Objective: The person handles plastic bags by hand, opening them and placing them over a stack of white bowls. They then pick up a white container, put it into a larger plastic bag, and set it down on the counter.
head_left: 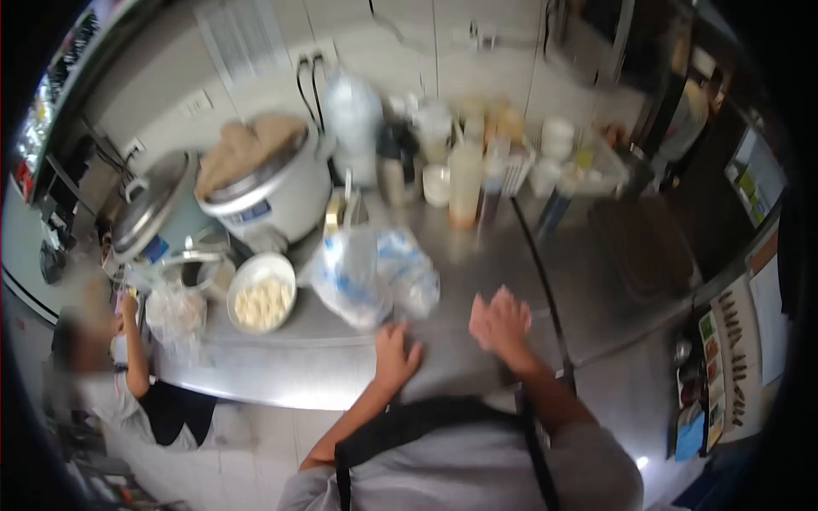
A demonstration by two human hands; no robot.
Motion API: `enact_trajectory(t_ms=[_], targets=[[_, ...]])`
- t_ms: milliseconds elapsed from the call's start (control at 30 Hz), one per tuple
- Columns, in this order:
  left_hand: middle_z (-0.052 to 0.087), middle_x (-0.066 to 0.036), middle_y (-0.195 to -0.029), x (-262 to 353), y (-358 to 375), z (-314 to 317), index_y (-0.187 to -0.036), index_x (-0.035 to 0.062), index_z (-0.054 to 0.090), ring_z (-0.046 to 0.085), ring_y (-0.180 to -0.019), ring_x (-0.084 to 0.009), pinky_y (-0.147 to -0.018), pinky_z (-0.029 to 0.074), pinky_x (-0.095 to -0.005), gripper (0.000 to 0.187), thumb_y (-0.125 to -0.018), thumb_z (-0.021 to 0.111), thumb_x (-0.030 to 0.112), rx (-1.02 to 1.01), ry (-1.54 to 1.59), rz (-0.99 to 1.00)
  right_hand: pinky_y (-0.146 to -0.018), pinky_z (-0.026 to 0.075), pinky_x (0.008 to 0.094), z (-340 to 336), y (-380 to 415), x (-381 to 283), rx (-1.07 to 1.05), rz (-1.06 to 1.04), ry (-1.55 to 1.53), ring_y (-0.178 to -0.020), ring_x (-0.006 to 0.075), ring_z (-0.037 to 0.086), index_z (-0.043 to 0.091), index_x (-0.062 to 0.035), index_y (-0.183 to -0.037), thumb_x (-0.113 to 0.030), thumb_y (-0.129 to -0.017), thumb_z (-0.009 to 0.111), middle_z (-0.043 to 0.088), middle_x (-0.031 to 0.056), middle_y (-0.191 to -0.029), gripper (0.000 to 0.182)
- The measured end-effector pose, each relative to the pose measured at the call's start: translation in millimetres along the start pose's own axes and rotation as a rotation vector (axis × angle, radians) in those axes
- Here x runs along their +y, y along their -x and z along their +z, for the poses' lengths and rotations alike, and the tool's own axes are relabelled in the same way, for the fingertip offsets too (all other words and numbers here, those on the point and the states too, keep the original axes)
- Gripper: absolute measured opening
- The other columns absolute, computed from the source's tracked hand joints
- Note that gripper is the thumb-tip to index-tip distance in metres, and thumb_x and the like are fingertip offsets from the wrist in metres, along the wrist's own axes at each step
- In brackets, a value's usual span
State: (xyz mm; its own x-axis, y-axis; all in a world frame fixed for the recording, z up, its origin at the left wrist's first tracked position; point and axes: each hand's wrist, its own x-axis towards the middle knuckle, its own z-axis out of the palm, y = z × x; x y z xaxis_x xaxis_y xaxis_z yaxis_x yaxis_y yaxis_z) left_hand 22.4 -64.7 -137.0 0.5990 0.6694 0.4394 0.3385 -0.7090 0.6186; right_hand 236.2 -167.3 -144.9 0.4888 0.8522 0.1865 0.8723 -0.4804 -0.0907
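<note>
My left hand (397,356) rests at the front of the steel counter (464,358), just below a clear plastic bag with blue print (349,277). Its fingers are partly curled and blurred, and what lies under them cannot be made out. To the right, my right hand (503,320) is over the counter with its fingers apart and nothing in them. A second plastic bag (411,271) lies against the first. Left of the bags, a white bowl (262,294) holds several pale pieces.
Behind stand a large white cooker (277,204) with a brown cloth (247,153), squeeze bottles (465,183) and a white basket (515,170). A dark tray (643,243) lies at the right. Another person (128,392) is at the far left, and one more is at the back right.
</note>
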Motion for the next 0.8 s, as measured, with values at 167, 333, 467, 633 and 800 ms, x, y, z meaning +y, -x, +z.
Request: enact_trajectory(t_ms=[167, 333, 467, 633, 800], targets=[[0.048, -0.021, -0.090, 7.6, -42.3, 19.7, -0.102, -0.0018, 0.046, 0.045, -0.086, -0.0359, -0.078, 0.036, -0.0393, 0.037, -0.068, 0.054, 0.010, -0.018, 0.004, -0.012, -0.080, 0.036, 0.0437, -30.7, -20.2, -36.3, -0.024, -0.201, -0.210, -0.096, 0.0277, 0.049, 0.059, -0.0126, -0.090, -0.041, -0.074, 0.047, 0.054, 0.0106, -0.098, 0.035], [0.048, -0.024, -0.093, -15.7, -39.0, 42.8, -0.105, -0.0040, 0.044, 0.044, -0.091, -0.0365, -0.082, 0.035, -0.0396, 0.038, -0.069, 0.049, 0.005, -0.176, -0.023, -0.136, -0.075, 0.040, 0.0425, -20.6, -55.9, -91.4, -0.053, -0.087, -0.263, -0.084, 0.0307, 0.054, 0.058, -0.0065, -0.085, -0.046, -0.073, 0.048, 0.056, 0.0117, -0.091, 0.042], [0.044, -0.026, -0.100, -25.0, -31.7, 40.3, -0.106, -0.0050, 0.043, 0.042, -0.095, -0.0398, -0.084, 0.035, -0.0414, 0.041, -0.066, 0.047, 0.002, -0.042, 0.034, -0.060, -0.074, 0.040, 0.0422, 9.6, -69.7, -92.1, -0.024, -0.096, -0.183, -0.082, 0.0305, 0.055, 0.058, -0.0096, -0.084, -0.043, -0.074, 0.046, 0.056, 0.0117, -0.088, 0.037], [0.038, -0.024, -0.115, -10.6, -45.7, 31.1, -0.116, 0.0005, 0.037, 0.033, -0.110, -0.0406, -0.092, 0.029, -0.0432, 0.052, -0.066, 0.050, 0.004, -0.031, -0.063, 0.017, -0.072, 0.041, 0.0413, 23.1, -71.7, -88.2, -0.028, -0.213, -0.313, -0.079, 0.0278, 0.055, 0.059, -0.0175, -0.080, -0.031, -0.074, 0.047, 0.056, 0.0079, -0.086, 0.019], [0.039, -0.013, -0.120, -29.4, -65.6, 42.1, -0.114, 0.0046, 0.041, 0.030, -0.115, -0.0330, -0.093, 0.028, -0.0421, 0.048, -0.070, 0.053, 0.021, -0.280, -0.449, 0.242, -0.071, 0.040, 0.0376, -31.9, -40.6, -90.1, 0.177, -0.523, -0.663, -0.080, 0.0243, 0.053, 0.057, -0.0113, -0.077, -0.019, -0.074, 0.052, 0.056, 0.0066, -0.083, 0.010]])
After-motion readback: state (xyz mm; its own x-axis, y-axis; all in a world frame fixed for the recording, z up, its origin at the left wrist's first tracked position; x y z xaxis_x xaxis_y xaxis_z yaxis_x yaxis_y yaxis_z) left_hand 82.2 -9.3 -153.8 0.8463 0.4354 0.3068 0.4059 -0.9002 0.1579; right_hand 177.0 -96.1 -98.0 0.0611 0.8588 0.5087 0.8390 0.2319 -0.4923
